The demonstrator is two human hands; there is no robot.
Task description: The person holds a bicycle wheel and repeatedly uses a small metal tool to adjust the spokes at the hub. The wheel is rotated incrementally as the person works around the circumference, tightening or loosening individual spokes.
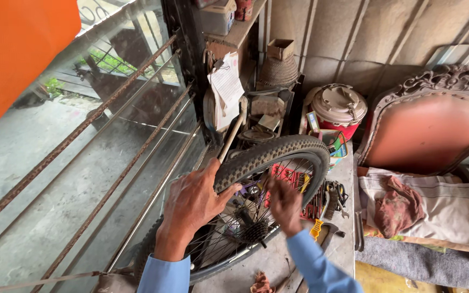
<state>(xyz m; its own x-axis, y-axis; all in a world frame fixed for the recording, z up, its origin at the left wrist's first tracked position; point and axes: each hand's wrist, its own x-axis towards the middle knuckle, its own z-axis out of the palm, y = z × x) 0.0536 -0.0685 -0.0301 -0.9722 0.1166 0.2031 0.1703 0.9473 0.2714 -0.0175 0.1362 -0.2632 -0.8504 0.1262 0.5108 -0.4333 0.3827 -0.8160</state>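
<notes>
Window [71, 163]: large glazed pane with rusty bars, running along the left of the surface.

Chair [435, 125]: carved dark frame, salmon back, at right; striped cloth [446, 203] and a reddish rag [400, 209] heaped on its seat.

Bicycle wheel [278, 152]: knobby black tyre on a spoked rim, standing tilted on the grey surface [267, 260] beside the window, its sprocket cluster [253, 230] facing the camera. This is the piece in hand.

Cooler jug [338, 108]: red body, beige lid, behind the wheel against the wall.

Left hand [194, 201]: blue sleeve, draped over the tyre's near upper edge; fingers curled onto the tread, thumb stretched along it, steadying the wheel.

Right hand [284, 203]: blue sleeve, motion-blurred, reaching in among the spokes; fingers appear drawn together, but whether they pinch anything cannot be told.

Hand tools [329, 198]: wrenches and pliers in a loose pile beyond the rim; a yellow-handled tool [316, 229] lies nearer.

Step, as judged: work at the spokes or hub while the wheel is braced. The next move would call for a firm left-hand hold and careful placement between the close-set spokes.
</notes>
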